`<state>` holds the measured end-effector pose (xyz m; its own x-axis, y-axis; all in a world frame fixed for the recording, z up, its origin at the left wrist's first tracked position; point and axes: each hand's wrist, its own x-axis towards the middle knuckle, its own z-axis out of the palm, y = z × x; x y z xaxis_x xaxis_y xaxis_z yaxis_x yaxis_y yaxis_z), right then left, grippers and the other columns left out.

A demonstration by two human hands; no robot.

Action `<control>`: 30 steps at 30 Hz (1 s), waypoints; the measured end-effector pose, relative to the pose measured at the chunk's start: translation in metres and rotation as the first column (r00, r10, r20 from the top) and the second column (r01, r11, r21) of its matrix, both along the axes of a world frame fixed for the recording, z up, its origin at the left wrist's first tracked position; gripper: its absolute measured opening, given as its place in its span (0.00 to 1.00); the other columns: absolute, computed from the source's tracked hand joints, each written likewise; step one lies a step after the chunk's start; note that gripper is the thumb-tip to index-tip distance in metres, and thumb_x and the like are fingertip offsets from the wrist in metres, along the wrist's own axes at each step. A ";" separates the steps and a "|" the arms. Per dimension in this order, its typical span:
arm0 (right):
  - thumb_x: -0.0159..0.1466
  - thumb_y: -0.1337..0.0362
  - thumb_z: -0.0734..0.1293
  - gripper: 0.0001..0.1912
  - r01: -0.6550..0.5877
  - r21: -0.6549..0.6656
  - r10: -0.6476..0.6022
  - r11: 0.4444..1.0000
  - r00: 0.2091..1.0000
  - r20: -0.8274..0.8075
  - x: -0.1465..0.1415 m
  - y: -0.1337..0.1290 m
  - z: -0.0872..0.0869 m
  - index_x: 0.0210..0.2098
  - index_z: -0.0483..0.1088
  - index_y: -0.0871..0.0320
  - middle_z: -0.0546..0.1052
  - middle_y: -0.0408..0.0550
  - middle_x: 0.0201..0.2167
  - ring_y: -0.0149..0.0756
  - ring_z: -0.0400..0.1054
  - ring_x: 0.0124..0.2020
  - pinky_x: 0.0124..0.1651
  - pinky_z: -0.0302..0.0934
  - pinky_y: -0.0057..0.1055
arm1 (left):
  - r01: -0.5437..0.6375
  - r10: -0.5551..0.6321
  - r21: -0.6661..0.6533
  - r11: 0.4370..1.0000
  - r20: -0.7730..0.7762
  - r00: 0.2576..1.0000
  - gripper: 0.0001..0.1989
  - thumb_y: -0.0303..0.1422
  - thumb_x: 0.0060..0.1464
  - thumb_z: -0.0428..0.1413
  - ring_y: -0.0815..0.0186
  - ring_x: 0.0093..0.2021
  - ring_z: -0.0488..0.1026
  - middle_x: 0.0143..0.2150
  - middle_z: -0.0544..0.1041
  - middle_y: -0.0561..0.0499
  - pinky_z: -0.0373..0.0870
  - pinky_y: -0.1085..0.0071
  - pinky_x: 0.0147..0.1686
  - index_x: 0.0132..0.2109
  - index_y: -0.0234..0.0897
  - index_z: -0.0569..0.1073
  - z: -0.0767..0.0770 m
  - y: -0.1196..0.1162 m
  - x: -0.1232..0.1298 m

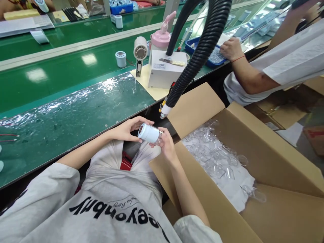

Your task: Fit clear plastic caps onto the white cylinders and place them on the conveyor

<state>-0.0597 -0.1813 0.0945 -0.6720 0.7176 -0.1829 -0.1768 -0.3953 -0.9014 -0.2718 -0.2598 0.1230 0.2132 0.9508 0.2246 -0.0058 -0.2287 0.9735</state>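
The blue cylinder (pixel 150 134) is above the lap (pixel 149 153), right hand (pixel 167 143) clamped on its clear end (pixel 160 136), left hand (pixel 130 130) curled about it, grip unclear — seemingly part-assembled, clear pieces (pixel 215 157) left in the carton (pixel 268 162)

Pale blue cylinder (pixel 150 134); green worktop (pixel 101 104); brown carton (pixel 275 152); white shirt (pixel 121 194), black lettering (pixel 110 212).
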 end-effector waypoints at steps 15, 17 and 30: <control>0.62 0.39 0.69 0.26 -0.091 0.154 0.070 0.984 0.988 0.137 0.026 -0.035 0.048 0.42 0.68 0.55 0.77 0.41 0.26 0.34 0.72 0.19 0.20 0.68 0.29 | -0.084 0.400 0.568 0.819 -0.459 0.794 0.24 0.35 0.58 0.65 0.59 0.50 0.74 0.51 0.72 0.41 0.80 0.64 0.46 0.60 0.42 0.73 0.034 -0.059 0.020; 0.61 0.39 0.69 0.26 -0.107 0.132 0.090 0.985 0.988 0.125 0.028 -0.036 0.048 0.42 0.68 0.55 0.77 0.42 0.26 0.35 0.72 0.19 0.20 0.68 0.29 | -0.087 0.383 0.568 0.819 -0.427 0.819 0.24 0.34 0.59 0.65 0.60 0.50 0.74 0.50 0.71 0.42 0.80 0.66 0.44 0.61 0.43 0.74 0.032 -0.062 0.022; 0.62 0.38 0.71 0.29 -0.192 0.105 0.174 0.976 0.972 0.157 0.031 -0.042 0.056 0.47 0.69 0.54 0.78 0.45 0.34 0.35 0.75 0.24 0.26 0.75 0.33 | -0.101 0.288 0.446 0.889 -0.374 0.882 0.20 0.36 0.57 0.66 0.53 0.62 0.72 0.63 0.71 0.39 0.78 0.58 0.56 0.57 0.48 0.80 0.027 -0.073 0.025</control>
